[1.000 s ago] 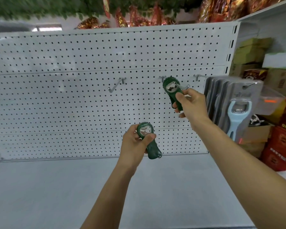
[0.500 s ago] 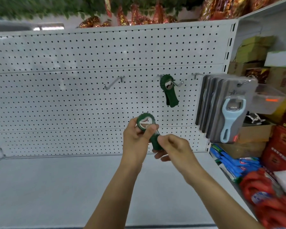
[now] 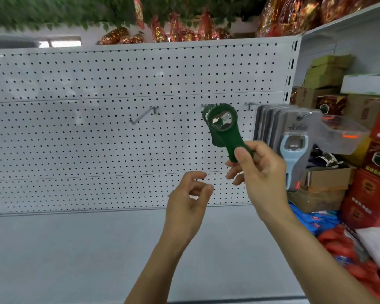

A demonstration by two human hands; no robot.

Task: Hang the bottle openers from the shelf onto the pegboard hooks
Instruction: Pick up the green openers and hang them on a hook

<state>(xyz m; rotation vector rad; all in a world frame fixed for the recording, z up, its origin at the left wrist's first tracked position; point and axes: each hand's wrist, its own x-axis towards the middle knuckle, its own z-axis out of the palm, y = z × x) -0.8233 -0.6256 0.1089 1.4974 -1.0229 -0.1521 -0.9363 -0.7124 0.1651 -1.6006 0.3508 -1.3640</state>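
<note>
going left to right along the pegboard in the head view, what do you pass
bare hook → left hand → green opener → right hand → packaged blue opener → clear box → red cartons

Two green bottle openers point(image 3: 225, 130) overlap just above the right hand point(image 3: 261, 172). One blue opener point(image 3: 293, 159) hangs right of it. Three pegboard hooks point(image 3: 140, 116). Two hands; the left hand point(image 3: 188, 205) holds nothing.

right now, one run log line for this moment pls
step: hanging second green opener | right hand: grips its handle, head at middle hook | first opener: behind it | left hand: empty, loosely curled | left hook: bare
</note>
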